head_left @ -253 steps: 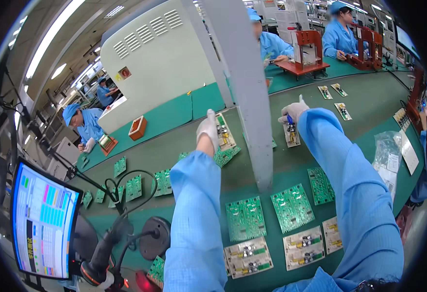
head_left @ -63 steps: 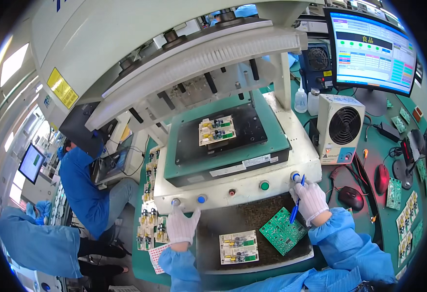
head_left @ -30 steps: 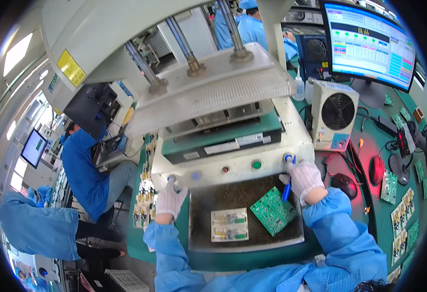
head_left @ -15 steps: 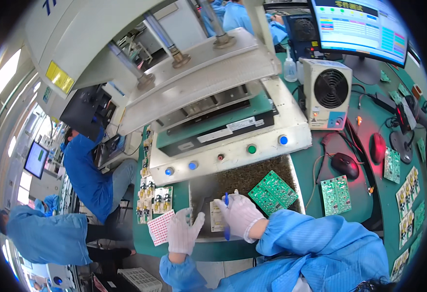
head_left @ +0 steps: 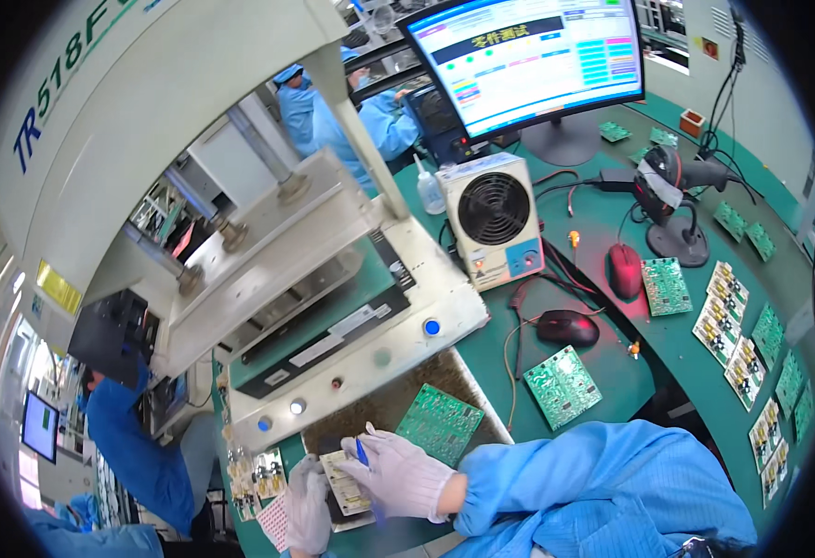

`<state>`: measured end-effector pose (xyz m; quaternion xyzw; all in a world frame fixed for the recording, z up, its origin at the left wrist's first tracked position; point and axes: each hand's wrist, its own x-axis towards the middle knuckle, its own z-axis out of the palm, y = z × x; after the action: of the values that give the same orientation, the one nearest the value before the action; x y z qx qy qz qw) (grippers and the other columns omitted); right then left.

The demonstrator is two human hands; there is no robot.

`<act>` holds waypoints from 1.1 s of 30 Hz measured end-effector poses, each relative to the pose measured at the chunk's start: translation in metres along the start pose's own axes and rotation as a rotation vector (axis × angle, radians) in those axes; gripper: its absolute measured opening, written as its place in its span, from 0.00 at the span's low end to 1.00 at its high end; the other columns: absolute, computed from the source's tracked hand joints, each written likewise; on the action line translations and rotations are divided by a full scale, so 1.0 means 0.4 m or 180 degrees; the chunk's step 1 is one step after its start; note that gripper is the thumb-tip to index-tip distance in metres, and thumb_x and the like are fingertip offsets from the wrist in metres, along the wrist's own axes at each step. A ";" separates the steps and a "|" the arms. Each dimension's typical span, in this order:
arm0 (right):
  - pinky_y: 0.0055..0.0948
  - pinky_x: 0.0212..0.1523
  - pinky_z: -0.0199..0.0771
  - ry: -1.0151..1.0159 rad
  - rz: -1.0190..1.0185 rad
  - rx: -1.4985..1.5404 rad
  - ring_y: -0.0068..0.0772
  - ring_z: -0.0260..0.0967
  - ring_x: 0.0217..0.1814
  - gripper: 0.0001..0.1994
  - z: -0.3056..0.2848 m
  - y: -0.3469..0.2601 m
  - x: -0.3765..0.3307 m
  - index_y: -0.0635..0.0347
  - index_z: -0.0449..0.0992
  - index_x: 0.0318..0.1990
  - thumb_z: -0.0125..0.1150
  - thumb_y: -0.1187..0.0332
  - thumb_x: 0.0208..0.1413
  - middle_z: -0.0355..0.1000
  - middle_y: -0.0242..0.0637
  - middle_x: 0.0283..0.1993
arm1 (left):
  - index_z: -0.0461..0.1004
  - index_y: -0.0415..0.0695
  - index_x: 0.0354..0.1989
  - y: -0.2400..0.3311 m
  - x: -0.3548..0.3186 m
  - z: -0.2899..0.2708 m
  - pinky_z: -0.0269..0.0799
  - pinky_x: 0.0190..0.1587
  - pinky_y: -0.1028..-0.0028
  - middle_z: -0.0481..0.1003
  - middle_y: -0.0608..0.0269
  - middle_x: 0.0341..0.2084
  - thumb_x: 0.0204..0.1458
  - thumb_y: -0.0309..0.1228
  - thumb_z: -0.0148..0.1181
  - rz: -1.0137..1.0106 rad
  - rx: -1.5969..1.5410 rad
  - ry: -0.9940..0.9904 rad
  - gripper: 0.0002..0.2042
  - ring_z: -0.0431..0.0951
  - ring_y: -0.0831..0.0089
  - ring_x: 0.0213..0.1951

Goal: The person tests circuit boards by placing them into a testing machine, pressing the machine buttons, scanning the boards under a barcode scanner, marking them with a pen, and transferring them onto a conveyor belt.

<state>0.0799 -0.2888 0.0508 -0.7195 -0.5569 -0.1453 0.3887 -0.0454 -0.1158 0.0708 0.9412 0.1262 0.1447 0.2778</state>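
Observation:
My right hand (head_left: 405,474), in a white glove, grips a blue pen (head_left: 362,453) and lies over the right side of a cream circuit board (head_left: 344,485). The board's far-side parts are partly covered by the fingers. At the board's left edge my left hand (head_left: 309,507), also gloved, holds it with curled fingers. Beside that hand lies a sheet of red dots (head_left: 274,523), partly hidden by it. A green circuit board (head_left: 439,423) rests on the dark mat (head_left: 356,412) just beyond my right hand.
A press machine (head_left: 268,260) stands ahead, its plate raised. Right of it are a fan unit (head_left: 495,216), a monitor (head_left: 528,70), a black mouse (head_left: 567,326), a red mouse (head_left: 624,271) and a scanner (head_left: 677,177). Several boards (head_left: 744,372) line the right. Co-workers (head_left: 142,446) are at left.
My head has turned right, so the scene slides left. My left hand has gone from open beside the cream board to holding its edge. The pen stays in my right hand.

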 end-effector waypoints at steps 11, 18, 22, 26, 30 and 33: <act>0.56 0.68 0.53 0.1995 0.1474 -0.1206 0.61 0.63 0.62 0.43 -0.488 0.142 -0.196 0.61 0.70 0.51 0.83 0.57 0.21 0.66 0.58 0.59 | 0.68 0.44 0.55 0.591 0.519 0.297 0.69 0.55 0.56 0.70 0.44 0.51 0.45 0.19 0.62 0.0188 -0.3295 -0.3446 0.25 0.71 0.45 0.53; 0.52 0.67 0.56 0.2904 0.1999 -0.1925 0.60 0.65 0.62 0.30 -0.636 0.088 -0.429 0.64 0.70 0.44 0.73 0.48 0.45 0.69 0.60 0.57 | 0.67 0.50 0.58 0.684 0.804 0.766 0.64 0.59 0.58 0.73 0.52 0.51 0.40 0.18 0.67 0.1703 -0.2539 -0.3897 0.32 0.69 0.46 0.56; 0.51 0.63 0.61 0.2774 0.2360 -0.2462 0.59 0.69 0.59 0.30 -0.684 0.056 -0.511 0.64 0.70 0.44 0.70 0.46 0.47 0.73 0.56 0.52 | 0.71 0.43 0.50 0.737 0.795 0.826 0.68 0.53 0.62 0.74 0.51 0.47 0.42 0.18 0.65 0.4286 -0.1466 -0.2350 0.23 0.73 0.49 0.50; 0.45 0.62 0.64 0.2490 0.2682 -0.2420 0.57 0.67 0.62 0.29 -0.706 0.047 -0.549 0.65 0.69 0.43 0.64 0.44 0.53 0.71 0.57 0.55 | 0.74 0.39 0.44 0.742 0.761 0.849 0.72 0.49 0.62 0.75 0.49 0.45 0.38 0.18 0.66 0.4532 -0.1431 -0.1883 0.19 0.75 0.47 0.46; 0.51 0.65 0.59 0.2767 0.2419 -0.2293 0.55 0.70 0.58 0.25 -0.721 0.073 -0.563 0.61 0.72 0.42 0.70 0.49 0.48 0.75 0.51 0.50 | 0.74 0.39 0.44 0.736 0.749 0.820 0.71 0.50 0.60 0.75 0.49 0.46 0.37 0.20 0.67 0.4714 -0.1025 -0.1404 0.21 0.74 0.47 0.48; 0.51 0.66 0.58 0.2733 0.2501 -0.2246 0.55 0.70 0.59 0.23 -0.717 0.065 -0.572 0.61 0.71 0.42 0.70 0.51 0.49 0.75 0.53 0.51 | 0.74 0.39 0.44 0.726 0.754 0.817 0.71 0.50 0.60 0.74 0.48 0.47 0.37 0.21 0.68 0.4591 -0.1051 -0.1699 0.21 0.73 0.47 0.49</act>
<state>0.0908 -0.6552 0.0819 -0.8306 0.0302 -0.4390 0.3412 0.3915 -0.4151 0.0315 0.7403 -0.6100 0.0751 0.2725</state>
